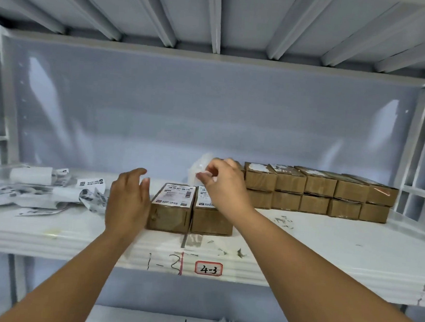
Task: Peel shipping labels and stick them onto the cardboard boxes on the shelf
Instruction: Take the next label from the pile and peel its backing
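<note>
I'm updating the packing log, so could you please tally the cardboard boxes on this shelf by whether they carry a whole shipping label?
Labelled cardboard boxes at the front: 2
Stacked cardboard boxes without a whole label: 10 in plain view
Total: 12, though the right hand covers the stack's left end, so more may sit there.

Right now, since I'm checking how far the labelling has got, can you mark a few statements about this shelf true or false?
1. The left front box and the right front box are each labelled on top. True.
2. The left hand grips a box. False: it is open, beside the left front box.
3. The right hand pinches a pale, blurred sheet. True.
4. The stacked boxes stand at the left end of the shelf. False: they stand at the right end, and loose paper strips lie at the left.
</note>
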